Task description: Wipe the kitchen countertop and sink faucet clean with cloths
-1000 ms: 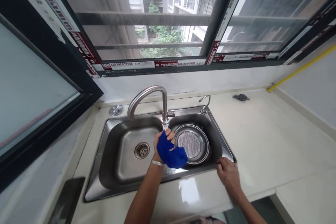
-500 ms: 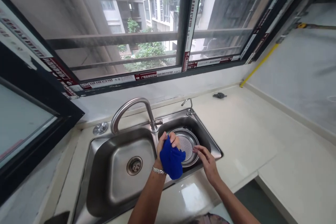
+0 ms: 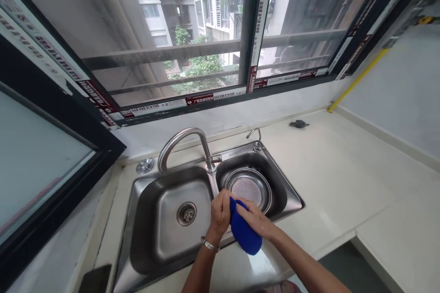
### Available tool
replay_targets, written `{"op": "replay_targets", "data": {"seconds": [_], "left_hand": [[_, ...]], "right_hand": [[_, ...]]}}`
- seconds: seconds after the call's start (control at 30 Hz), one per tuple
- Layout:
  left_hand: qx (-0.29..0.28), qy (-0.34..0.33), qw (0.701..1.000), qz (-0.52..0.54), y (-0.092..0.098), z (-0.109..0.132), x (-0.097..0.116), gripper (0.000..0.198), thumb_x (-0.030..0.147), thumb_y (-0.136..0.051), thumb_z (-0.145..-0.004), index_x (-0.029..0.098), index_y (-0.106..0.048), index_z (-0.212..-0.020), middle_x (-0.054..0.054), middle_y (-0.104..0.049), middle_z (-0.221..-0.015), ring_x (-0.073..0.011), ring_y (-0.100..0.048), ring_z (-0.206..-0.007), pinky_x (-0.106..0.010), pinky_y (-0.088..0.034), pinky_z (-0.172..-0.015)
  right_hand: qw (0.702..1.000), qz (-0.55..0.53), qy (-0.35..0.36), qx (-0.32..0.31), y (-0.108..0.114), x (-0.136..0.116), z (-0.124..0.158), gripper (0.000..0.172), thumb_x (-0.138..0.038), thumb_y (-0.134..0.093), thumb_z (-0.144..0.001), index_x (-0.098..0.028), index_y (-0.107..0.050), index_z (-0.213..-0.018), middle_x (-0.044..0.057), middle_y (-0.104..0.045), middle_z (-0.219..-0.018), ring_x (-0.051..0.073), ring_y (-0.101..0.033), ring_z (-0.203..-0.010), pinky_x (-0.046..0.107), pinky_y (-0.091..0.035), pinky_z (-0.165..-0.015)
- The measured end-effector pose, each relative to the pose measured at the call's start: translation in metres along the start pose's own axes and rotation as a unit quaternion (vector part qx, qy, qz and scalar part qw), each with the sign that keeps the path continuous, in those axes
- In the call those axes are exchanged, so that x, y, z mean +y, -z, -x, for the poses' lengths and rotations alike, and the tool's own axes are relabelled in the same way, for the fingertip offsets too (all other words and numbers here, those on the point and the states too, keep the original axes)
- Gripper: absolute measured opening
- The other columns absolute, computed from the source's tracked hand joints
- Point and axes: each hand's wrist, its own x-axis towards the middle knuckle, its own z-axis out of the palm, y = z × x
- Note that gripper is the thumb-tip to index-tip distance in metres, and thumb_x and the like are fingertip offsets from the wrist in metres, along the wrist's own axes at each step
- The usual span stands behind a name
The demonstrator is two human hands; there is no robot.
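A blue cloth point(image 3: 246, 234) hangs between my hands, above the front rim of the double sink. My left hand point(image 3: 220, 210), with a silver bracelet at the wrist, is closed around the cloth's upper left end. Against its upper right side lies my right hand point(image 3: 255, 218), fingers wrapped over the edge. Behind the hands, a round metal colander point(image 3: 246, 189) rests in the right basin point(image 3: 280, 192), partly covered by my fingers. The left basin point(image 3: 167, 233) shows its drain.
A curved faucet point(image 3: 182, 135) stands behind the sink, a small spout point(image 3: 258, 136) to its right. A drain fitting point(image 3: 145, 165) lies at left, a dark object point(image 3: 299, 123) on the right counter, a dark flat item point(image 3: 95, 279) at lower left. Windows rise behind.
My right hand has moved left from beside the colander onto the cloth. My left hand and the cloth are lower, and the cloth hangs flatter. The view has shifted slightly.
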Motion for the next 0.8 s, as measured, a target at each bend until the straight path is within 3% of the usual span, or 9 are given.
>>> {"op": "replay_targets", "data": {"seconds": [0.13, 0.23, 0.3, 0.4, 0.5, 0.63, 0.7, 0.8], "left_hand": [[0.009, -0.051, 0.998, -0.036, 0.008, 0.003, -0.008, 0.039, 0.037, -0.039, -0.105, 0.020, -0.060, -0.076, -0.003, -0.062, -0.080, -0.0154, -0.059, -0.078, -0.030, -0.047, -0.077], [-0.015, -0.057, 0.997, -0.043, 0.014, -0.006, -0.010, 0.032, 0.036, -0.047, -0.103, 0.020, -0.064, -0.081, -0.005, -0.067, -0.086, -0.0168, -0.062, -0.085, -0.031, -0.049, -0.081], [0.022, -0.029, 0.999, -0.027, 0.022, -0.019, -0.015, 0.032, 0.039, -0.047, -0.103, 0.020, -0.065, -0.084, -0.006, -0.068, -0.089, -0.0182, -0.064, -0.088, -0.033, -0.050, -0.084], [0.143, 0.042, 0.988, 0.027, 0.039, -0.048, -0.030, 0.030, 0.045, -0.050, -0.101, 0.021, -0.066, -0.094, -0.005, -0.069, -0.093, -0.0185, -0.065, -0.089, -0.035, -0.053, -0.087], [0.224, 0.071, 0.969, 0.076, 0.060, -0.084, -0.045, 0.039, 0.051, -0.067, -0.091, 0.023, -0.061, -0.117, -0.008, -0.069, -0.116, -0.0196, -0.068, -0.102, -0.038, -0.054, -0.098], [0.217, 0.052, 0.973, 0.048, 0.076, -0.134, -0.050, 0.071, 0.047, -0.078, -0.081, 0.027, -0.047, -0.141, -0.014, -0.057, -0.147, -0.0235, -0.059, -0.132, -0.045, -0.043, -0.118], [0.210, 0.036, 0.976, 0.040, 0.077, -0.156, -0.046, 0.070, 0.047, -0.079, -0.081, 0.026, -0.050, -0.140, -0.014, -0.060, -0.144, -0.0241, -0.057, -0.136, -0.045, -0.040, -0.121], [0.229, 0.006, 0.972, 0.055, 0.074, -0.183, -0.036, 0.060, 0.048, -0.080, -0.080, 0.024, -0.058, -0.130, -0.012, -0.070, -0.127, -0.0249, -0.065, -0.126, -0.043, -0.047, -0.115]], "right_hand": [[0.987, -0.100, -0.105, -0.066, 0.009, 0.003, -0.013, 0.049, -0.061, -0.080, -0.076, -0.019, -0.075, -0.101, -0.002, -0.066, -0.077, 0.013, -0.058, -0.067, 0.029, -0.050, -0.069], [0.978, -0.147, -0.136, -0.058, 0.020, 0.008, -0.025, 0.049, -0.054, -0.087, -0.068, -0.020, -0.075, -0.100, -0.001, -0.069, -0.081, 0.014, -0.061, -0.069, 0.029, -0.052, -0.070], [0.981, -0.155, -0.115, -0.027, 0.031, 0.011, -0.037, 0.047, -0.048, -0.088, -0.065, -0.021, -0.076, -0.102, 0.001, -0.073, -0.088, 0.016, -0.066, -0.076, 0.031, -0.054, -0.076], [0.979, -0.172, -0.088, 0.060, 0.053, 0.015, -0.062, 0.049, -0.040, -0.086, -0.063, -0.023, -0.076, -0.107, 0.002, -0.076, -0.097, 0.020, -0.070, -0.086, 0.033, -0.056, -0.082], [0.971, -0.176, -0.092, 0.131, 0.077, 0.018, -0.094, 0.044, -0.039, -0.082, -0.064, -0.022, -0.074, -0.103, 0.001, -0.075, -0.088, 0.019, -0.068, -0.077, 0.033, -0.056, -0.076], [0.984, -0.134, -0.061, 0.102, 0.096, 0.014, -0.141, 0.042, -0.042, -0.081, -0.065, -0.022, -0.071, -0.100, -0.001, -0.071, -0.082, 0.017, -0.064, -0.072, 0.032, -0.054, -0.072], [0.989, -0.109, -0.039, 0.090, 0.100, 0.009, -0.165, 0.042, -0.044, -0.082, -0.063, -0.022, -0.070, -0.097, -0.002, -0.070, -0.081, 0.016, -0.062, -0.072, 0.032, -0.053, -0.073], [0.994, -0.086, -0.011, 0.072, 0.102, 0.004, -0.199, 0.043, -0.045, -0.083, -0.062, -0.021, -0.070, -0.095, -0.002, -0.070, -0.083, 0.015, -0.062, -0.076, 0.032, -0.052, -0.079]]}}
